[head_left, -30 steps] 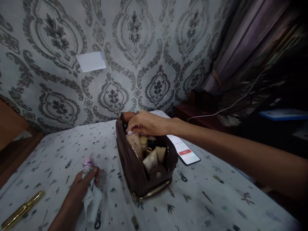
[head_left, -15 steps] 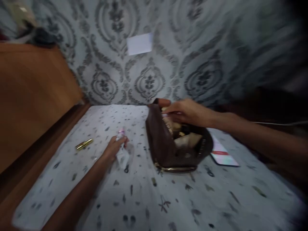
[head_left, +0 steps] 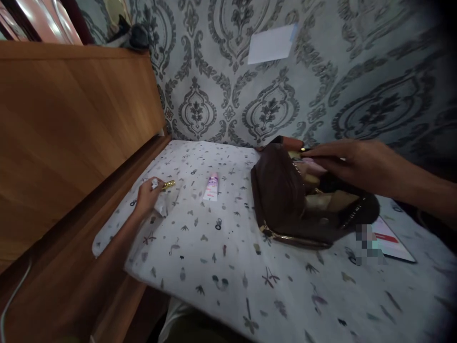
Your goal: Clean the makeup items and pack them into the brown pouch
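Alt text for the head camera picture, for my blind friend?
A person's right-hand grip is at an open brown bag of small containers; the left-hand grip, holding white tissue, is at a gold tube. A pink tube and phone lie on patterned cloth.

The bag (head_left: 276, 183) sits between tube (head_left: 211, 187) and phone (head_left: 394, 243).

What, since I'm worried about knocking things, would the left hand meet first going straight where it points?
Most likely the gold cosmetic tube, right at the fingertips of the left hand; whether they already touch or grip it is hard to tell.
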Demonstrator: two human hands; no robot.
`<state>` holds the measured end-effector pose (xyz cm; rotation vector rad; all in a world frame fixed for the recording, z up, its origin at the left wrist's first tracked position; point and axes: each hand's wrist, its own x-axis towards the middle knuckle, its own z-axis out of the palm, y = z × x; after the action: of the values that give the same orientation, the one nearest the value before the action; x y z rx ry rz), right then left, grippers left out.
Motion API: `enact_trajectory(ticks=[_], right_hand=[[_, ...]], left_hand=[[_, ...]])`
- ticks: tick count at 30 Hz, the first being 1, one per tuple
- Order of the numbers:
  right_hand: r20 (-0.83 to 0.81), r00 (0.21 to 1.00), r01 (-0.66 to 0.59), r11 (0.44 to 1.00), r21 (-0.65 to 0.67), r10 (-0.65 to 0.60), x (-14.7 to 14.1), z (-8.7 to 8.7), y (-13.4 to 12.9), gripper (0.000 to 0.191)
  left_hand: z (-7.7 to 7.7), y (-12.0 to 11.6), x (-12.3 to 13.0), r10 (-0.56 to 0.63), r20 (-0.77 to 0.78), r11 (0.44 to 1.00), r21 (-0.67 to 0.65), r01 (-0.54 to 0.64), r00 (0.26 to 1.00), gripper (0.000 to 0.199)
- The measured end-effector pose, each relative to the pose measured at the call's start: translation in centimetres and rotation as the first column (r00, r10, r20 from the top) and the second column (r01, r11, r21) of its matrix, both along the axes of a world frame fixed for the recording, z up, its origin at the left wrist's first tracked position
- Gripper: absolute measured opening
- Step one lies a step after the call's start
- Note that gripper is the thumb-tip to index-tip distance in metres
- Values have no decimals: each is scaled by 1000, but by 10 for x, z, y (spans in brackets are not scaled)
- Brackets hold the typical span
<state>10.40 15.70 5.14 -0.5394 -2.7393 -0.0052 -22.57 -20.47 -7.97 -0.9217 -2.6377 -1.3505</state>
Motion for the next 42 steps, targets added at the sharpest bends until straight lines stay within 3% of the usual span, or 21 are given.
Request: enact_trajectory(ticks=[3,5,8,11,13,15,16,18,20,23,25,27,28,31,33,35,38,42], right_hand=[[-279,959,40,999,-15,-43,14,1,-38,20],[-505,863,-54,996,-66,14,20,-8,-72,19],[-533,811,-361,924,-130,242,21,-36,-126,20],[-467,792,-547,796,-258,393,12,-76,-168,27],[-429,824,-541,739,-401,371,4,-101,-184,29],[-411,861,-496,675,-547,301,-2,-120,-192,29],[-416,870,-483,632,-606,266,-4,-127,-194,29],[-438,884,-452,528,-719,161,-8,-136,-195,33],[-439,897,-423,369,-828,43,-12,-143,-195,41],[-451,890,-447,63,-892,-67,-15,-155,-195,55],[-487,867,-498,-131,-857,-107,-15,-162,-196,64],[-494,856,-517,-258,-816,-154,-14,-168,-196,69],[-478,861,-509,-291,-810,-176,-13,-170,-197,69],[-414,884,-466,-321,-824,-218,-12,-172,-197,64],[-389,894,-444,-329,-834,-220,-12,-172,-197,64],[-392,902,-429,-283,-858,-178,-11,-171,-197,60],[-441,894,-446,-86,-891,-74,-7,-169,-197,41],[-481,876,-473,191,-860,5,0,-167,-196,22]], left_hand=[[1,-4,-10,33,-237,970,-227,-88,971,33],[0,1,-8,-53,-352,921,-379,-91,935,37],[-2,13,1,-243,-404,801,-597,-52,882,45],[-3,20,4,-312,-380,710,-702,-53,871,44],[-2,23,2,-313,-385,712,-700,-53,868,44],[-1,28,4,-300,-376,778,-628,-3,877,43],[1,31,10,-317,-341,825,-559,80,885,42],[7,40,35,-337,-215,898,-366,244,916,41],[13,50,77,-347,-103,919,-237,316,932,42],[18,67,146,-452,18,883,-135,451,892,37],[18,78,178,-511,-17,858,-71,509,859,32],[15,86,192,-554,-79,832,-56,551,829,30],[13,89,193,-574,-89,819,-60,571,814,31],[10,93,184,-602,-22,798,-55,600,798,35],[11,93,179,-557,38,830,3,557,830,37],[13,92,179,-500,94,865,99,492,861,38],[20,92,189,-502,231,864,170,474,833,43],[28,92,201,-514,429,841,83,535,743,45]])
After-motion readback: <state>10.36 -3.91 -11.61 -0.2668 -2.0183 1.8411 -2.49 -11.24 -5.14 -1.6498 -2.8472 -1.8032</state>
